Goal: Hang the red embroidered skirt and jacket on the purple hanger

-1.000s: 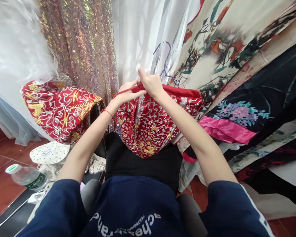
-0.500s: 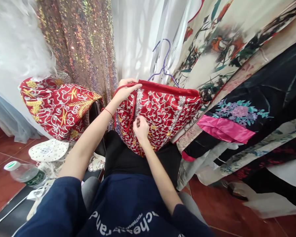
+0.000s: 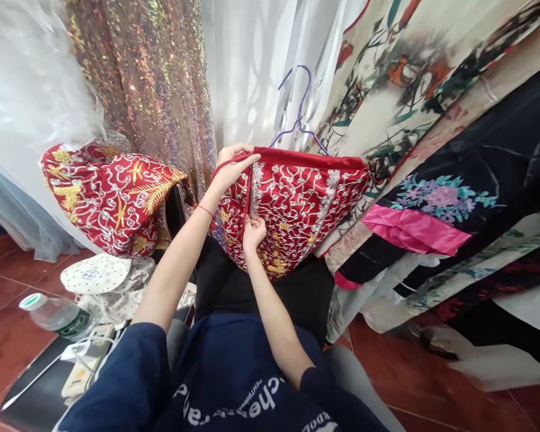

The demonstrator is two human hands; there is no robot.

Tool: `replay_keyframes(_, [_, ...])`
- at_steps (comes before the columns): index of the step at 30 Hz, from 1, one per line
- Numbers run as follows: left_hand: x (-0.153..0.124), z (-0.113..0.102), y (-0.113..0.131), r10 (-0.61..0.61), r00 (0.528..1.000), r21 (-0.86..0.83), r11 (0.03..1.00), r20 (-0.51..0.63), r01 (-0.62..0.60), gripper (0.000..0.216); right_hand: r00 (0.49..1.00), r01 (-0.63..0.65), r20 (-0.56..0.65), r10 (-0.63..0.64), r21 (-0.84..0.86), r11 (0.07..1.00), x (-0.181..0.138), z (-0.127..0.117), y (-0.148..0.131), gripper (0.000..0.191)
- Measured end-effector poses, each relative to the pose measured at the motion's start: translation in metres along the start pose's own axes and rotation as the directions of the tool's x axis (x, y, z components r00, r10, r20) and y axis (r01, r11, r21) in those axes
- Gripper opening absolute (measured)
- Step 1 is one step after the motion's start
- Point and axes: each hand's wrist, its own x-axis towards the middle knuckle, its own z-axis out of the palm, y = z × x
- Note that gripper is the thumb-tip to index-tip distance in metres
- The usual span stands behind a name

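Observation:
A red embroidered garment [image 3: 297,210] with silver and gold patterns hangs on a purple hanger [image 3: 299,111] in front of me. My left hand [image 3: 231,165] is closed on the garment's top left corner at the red waistband. My right hand [image 3: 253,231] pinches the garment's vertical opening seam lower down, fingers closed on the fabric. A thin red cord runs between the two hands along that seam.
A second red embroidered piece [image 3: 112,198] lies draped at the left. Sequined fabric [image 3: 148,78] and white drapes [image 3: 252,66] hang behind. Printed and black floral garments [image 3: 436,198] hang at the right. A water bottle [image 3: 58,315] and white caps [image 3: 96,276] sit low left on the red tiled floor.
My right hand left the top edge of the garment and dropped to the seam in its middle, then rose slightly. My left hand kept its hold on the top corner.

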Motion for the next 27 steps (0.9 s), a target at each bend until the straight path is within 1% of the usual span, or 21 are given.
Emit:
replay_keyframes(4, [-0.002,-0.001,-0.001,0.01,1.0,0.005,1.0,0.002,-0.01,0.022,0.999,-0.035,-0.012,0.035,-0.027,0.999,0.001,0.007,0.002,0.014])
replay_keyframes(9, [-0.002,-0.001,0.001,-0.005,1.0,0.005,1.0,-0.007,0.005,0.024,1.0,-0.012,0.011,0.014,-0.109,0.994,0.006,0.001,0.002,0.012])
replay_keyframes(11, [-0.002,-0.001,0.003,0.004,1.0,-0.002,1.0,-0.011,-0.004,0.024,0.998,-0.007,0.055,0.015,-0.139,0.99,0.009,-0.004,0.0,0.015])
replay_keyframes(14, [-0.004,-0.001,0.006,-0.005,1.0,-0.007,1.0,-0.002,0.005,0.024,0.984,-0.006,0.176,0.036,-0.17,0.985,0.012,-0.013,-0.004,0.026])
replay_keyframes(16, [-0.004,-0.001,0.008,-0.01,1.0,-0.013,1.0,-0.001,0.01,0.025,0.97,0.003,0.24,0.04,-0.177,0.984,0.013,-0.02,-0.008,0.027])
replay_keyframes(21, [-0.005,0.0,0.008,-0.01,1.0,-0.036,0.999,-0.012,0.009,0.024,0.964,0.027,0.264,0.007,-0.125,0.992,0.017,-0.031,-0.016,0.017])
replay_keyframes(27, [-0.005,0.0,0.007,-0.008,1.0,-0.024,1.0,0.003,0.008,0.023,0.916,-0.067,0.398,0.052,0.023,0.997,0.025,-0.032,-0.02,0.017])
